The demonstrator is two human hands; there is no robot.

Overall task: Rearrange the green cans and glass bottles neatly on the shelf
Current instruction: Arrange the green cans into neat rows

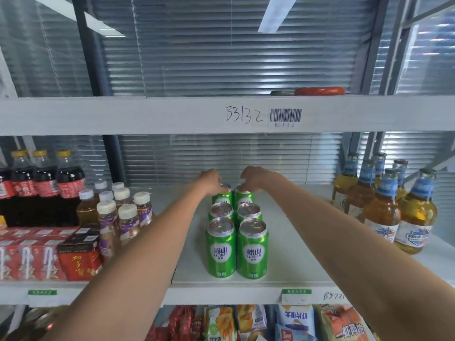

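1. Left hand (212,179): fingers curled down over the top rim of the rear-left can (222,196), which it grips from above.
2. Right hand (251,179): fingers curled likewise over the rear-right can (243,198); the two hands sit close together, each directly above its own can.
3. Green cans: six, upright, in two files of three on the shelf (295,242). From the hands, the middle pair (235,212) and then the front pair (236,249) run toward 6 o'clock, touching or nearly so.
4. Deciding relation: each gripped can's long axis is vertical and in line with its hand, so any shift is probably a short slide or lift along the 12–6 line. Neither hand is nearer; each serves its own file.
5. Glass bottles (384,200): a loose, uneven cluster at 3 o'clock from the hands, well apart from the cans and nearer the right hand; judged not yet tidied.
6. Plastic bottles (118,207) stand at 9 o'clock.
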